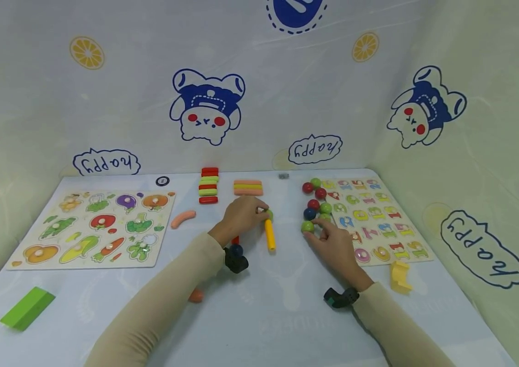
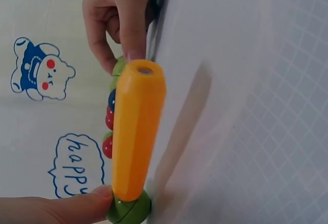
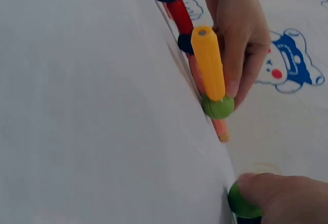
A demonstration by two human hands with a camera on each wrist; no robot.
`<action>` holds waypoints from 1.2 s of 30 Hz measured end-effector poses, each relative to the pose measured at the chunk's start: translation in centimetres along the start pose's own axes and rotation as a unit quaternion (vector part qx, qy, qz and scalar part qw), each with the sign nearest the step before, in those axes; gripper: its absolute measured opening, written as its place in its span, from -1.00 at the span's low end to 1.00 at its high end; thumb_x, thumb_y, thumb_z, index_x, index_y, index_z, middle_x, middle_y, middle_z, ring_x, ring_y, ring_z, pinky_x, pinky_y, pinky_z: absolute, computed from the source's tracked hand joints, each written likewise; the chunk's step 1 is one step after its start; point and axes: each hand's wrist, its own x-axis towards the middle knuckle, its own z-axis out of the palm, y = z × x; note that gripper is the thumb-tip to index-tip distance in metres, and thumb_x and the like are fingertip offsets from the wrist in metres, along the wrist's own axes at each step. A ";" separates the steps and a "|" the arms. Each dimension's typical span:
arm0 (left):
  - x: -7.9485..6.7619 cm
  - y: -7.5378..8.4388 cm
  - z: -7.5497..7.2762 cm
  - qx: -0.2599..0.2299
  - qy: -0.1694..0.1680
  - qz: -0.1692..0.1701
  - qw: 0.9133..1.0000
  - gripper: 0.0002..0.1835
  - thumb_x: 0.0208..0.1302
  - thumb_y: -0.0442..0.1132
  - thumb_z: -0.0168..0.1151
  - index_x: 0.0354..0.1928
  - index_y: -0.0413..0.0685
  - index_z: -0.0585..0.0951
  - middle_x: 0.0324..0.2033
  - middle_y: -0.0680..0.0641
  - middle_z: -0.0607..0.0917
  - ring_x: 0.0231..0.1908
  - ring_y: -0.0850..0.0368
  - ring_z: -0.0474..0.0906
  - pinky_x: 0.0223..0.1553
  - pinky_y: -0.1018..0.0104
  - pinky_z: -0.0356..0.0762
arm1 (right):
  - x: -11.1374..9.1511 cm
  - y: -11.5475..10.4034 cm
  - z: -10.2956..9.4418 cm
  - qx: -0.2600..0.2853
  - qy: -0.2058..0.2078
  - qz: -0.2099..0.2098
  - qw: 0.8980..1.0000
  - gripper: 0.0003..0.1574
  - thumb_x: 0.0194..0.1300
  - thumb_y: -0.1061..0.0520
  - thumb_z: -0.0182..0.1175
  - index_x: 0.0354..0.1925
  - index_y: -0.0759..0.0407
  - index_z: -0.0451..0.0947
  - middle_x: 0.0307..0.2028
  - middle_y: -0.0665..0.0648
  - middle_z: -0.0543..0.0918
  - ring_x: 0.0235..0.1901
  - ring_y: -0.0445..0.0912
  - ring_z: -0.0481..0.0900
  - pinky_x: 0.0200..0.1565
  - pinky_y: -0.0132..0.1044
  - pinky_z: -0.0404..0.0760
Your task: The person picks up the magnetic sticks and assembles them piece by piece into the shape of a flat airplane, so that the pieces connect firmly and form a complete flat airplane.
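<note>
My left hand [image 1: 245, 214] pinches a green ball [image 3: 218, 107], and a yellow stick [image 1: 270, 235] is joined to that ball. In the left wrist view the stick [image 2: 138, 131] points away from the thumb, over its shadow on the table. To the right, my right hand [image 1: 334, 247] has thumb and fingertips around another green ball [image 1: 307, 227] at the near end of a row. Behind this ball lie a blue ball [image 1: 309, 213], red balls [image 1: 312, 204] and more green ones. A red stick with blue balls [image 1: 237, 250] is partly hidden by my left wrist.
A vegetable puzzle board [image 1: 103, 229] lies left, an alphabet board [image 1: 378, 219] right. At the back are stacked red and green sticks [image 1: 208, 186] and orange and yellow ones [image 1: 248, 187]. A curved orange piece [image 1: 183, 219], a green block [image 1: 27, 308] and a yellow piece [image 1: 400, 278] lie around.
</note>
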 end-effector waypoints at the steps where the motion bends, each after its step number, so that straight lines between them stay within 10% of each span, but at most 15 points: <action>1: 0.0 0.0 0.0 0.002 0.000 0.000 1.000 -0.67 0.16 0.01 0.31 -0.04 0.15 0.68 -0.37 0.16 0.63 -0.41 0.15 0.46 -0.42 0.39 0.43 | -0.2 -0.3 0.1 0.001 -0.009 -0.002 1.000 -0.46 0.12 -0.26 0.26 0.03 -0.10 0.53 -0.72 -0.06 0.34 -0.71 -0.15 0.27 -0.67 -0.32 0.18; 18: -0.1 -0.3 -0.2 0.014 0.015 0.019 1.000 -0.69 0.15 0.01 0.31 -0.08 0.14 0.70 -0.44 0.15 0.62 -0.49 0.16 0.46 -0.51 0.37 0.42 | -3.0 -5.2 1.0 0.029 -0.092 -0.220 0.971 -0.51 0.10 -0.25 0.29 -0.03 -0.12 0.55 -0.70 -0.26 0.24 -0.72 -0.35 0.19 -0.67 -0.45 0.15; 27: -0.1 -0.6 -0.5 0.007 0.008 0.015 1.000 -0.62 0.15 0.03 0.31 -0.01 0.09 0.66 -0.44 0.15 0.61 -0.48 0.16 0.47 -0.49 0.37 0.43 | -3.0 -5.1 1.6 0.032 -0.100 -0.233 0.967 -0.48 0.12 -0.18 0.31 0.03 -0.07 0.54 -0.70 -0.25 0.25 -0.71 -0.35 0.20 -0.66 -0.46 0.18; 36: -6.1 -2.7 -4.8 0.005 0.004 0.016 1.000 -0.68 0.17 0.09 0.27 -0.06 0.21 0.68 -0.58 0.06 0.52 -0.55 0.11 0.42 -0.58 0.33 0.35 | -2.9 -5.1 1.3 0.035 -0.103 -0.222 0.969 -0.48 0.14 -0.20 0.29 0.06 -0.13 0.51 -0.70 -0.25 0.27 -0.70 -0.36 0.22 -0.66 -0.46 0.20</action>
